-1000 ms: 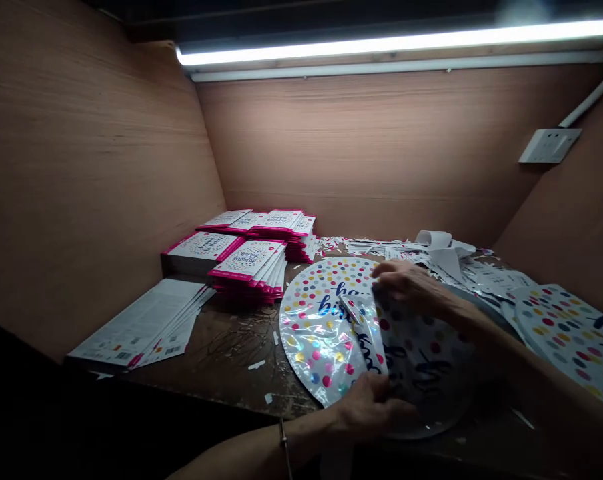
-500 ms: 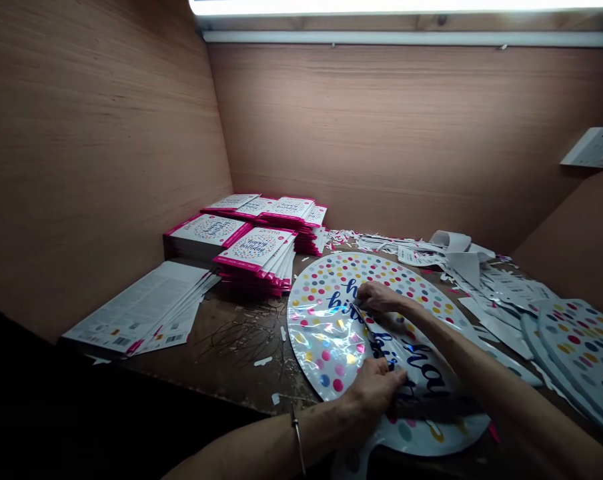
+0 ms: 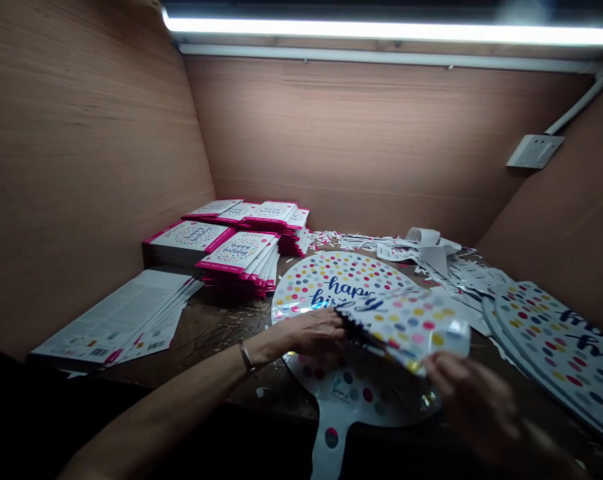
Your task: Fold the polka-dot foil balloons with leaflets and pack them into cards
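Note:
A round foil balloon [image 3: 346,287] with coloured polka dots and blue "happy birthday" lettering lies on the wooden bench, its narrow neck [image 3: 331,437] pointing towards me. Part of it is folded up into a raised, dotted flap [image 3: 401,323]. My left hand [image 3: 314,333] grips the flap's left end, where it meets the flat foil. My right hand [image 3: 469,400], blurred by motion, is at the flap's lower right corner and seems to pinch it. The balloon's underside is partly hidden beneath the flap.
Stacks of packaged balloons with pink edges [image 3: 236,257] stand at the back left, with white printed sheets [image 3: 116,317] to their left. Paper and foil scraps [image 3: 421,250] litter the back right. More dotted balloons [image 3: 556,353] are piled at the right.
The balloon has turned, with its neck now towards me, and a section is lifted into a flap. My left hand has moved left, my right hand has moved right, and the view has shifted slightly.

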Demonstrator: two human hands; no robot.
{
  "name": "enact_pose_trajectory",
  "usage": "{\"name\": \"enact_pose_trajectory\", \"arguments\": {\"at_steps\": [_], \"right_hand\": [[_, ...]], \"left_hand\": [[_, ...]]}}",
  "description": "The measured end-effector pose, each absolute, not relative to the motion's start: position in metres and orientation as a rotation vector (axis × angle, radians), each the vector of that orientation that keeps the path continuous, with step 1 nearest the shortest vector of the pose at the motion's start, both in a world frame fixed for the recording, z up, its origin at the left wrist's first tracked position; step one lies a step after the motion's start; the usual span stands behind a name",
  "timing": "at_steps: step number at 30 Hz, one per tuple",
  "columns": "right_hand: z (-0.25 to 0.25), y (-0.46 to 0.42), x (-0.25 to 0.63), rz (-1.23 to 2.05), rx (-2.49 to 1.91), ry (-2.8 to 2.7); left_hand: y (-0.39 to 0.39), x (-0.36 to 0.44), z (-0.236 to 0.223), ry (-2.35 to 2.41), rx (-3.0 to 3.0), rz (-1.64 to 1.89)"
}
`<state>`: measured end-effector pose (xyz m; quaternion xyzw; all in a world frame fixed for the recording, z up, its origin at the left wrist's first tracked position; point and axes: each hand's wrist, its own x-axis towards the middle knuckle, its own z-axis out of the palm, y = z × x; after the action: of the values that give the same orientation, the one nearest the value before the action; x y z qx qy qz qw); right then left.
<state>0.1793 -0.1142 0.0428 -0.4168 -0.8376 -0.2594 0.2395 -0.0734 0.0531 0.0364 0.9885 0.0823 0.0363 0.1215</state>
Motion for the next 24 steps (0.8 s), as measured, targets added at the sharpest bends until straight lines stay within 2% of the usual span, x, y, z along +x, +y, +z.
{"name": "enact_pose_trajectory", "arguments": {"at_steps": [2, 4, 7, 14, 18, 24], "right_hand": [[-0.006, -0.132, 0.167, -0.883, -1.045, -2.28], [-0.042, -0.138, 0.154, -0.894, -0.998, -2.222], [-0.063, -0.14, 0.139, -0.843, -0.993, -2.13], [-0.045, -0.14, 0.135, -0.76, -0.995, -2.069], [-0.029, -0.135, 0.13, -0.73, -1.013, -2.102], [-0.022, -0.134, 0.12, -0.509, -1.099, -2.145]], "left_hand": [[0.045, -0.079, 0.038, 0.304, 2.761, 0.188], [0.029, -0.076, 0.039, 0.379, 2.685, 0.452], [0.011, -0.06, 0.033, 0.186, 2.77, 0.513], [0.032, -0.052, -0.009, 0.252, 2.827, 0.062], [0.032, -0.054, -0.007, 0.281, 2.83, 0.012], [-0.012, -0.042, -0.01, 0.27, 2.984, 0.098]]}}
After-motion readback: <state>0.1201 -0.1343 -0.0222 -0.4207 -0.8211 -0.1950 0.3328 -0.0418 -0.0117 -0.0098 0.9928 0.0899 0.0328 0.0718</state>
